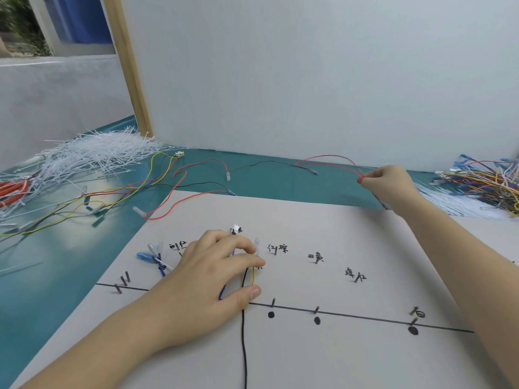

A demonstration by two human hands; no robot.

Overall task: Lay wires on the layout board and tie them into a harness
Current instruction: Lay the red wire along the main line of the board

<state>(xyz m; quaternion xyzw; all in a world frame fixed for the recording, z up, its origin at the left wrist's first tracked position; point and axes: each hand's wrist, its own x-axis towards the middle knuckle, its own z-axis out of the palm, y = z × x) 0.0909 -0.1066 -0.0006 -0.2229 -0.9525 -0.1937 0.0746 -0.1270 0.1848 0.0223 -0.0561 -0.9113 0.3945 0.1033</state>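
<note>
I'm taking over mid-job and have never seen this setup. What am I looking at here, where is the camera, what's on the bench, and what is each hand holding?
There is one view, from a camera on the person's head, looking down at two bare hands. The pale layout board has drawn lines, handwritten labels and small upright pegs. The left hand rests on the board and pinches a few laid wires, a yellow wire among them. The right hand pinches a red wire beyond the board's far edge. On the teal table, white cable ties lie piled far left, loose wires beside them, and a bundle of coloured wires lies far right.
</note>
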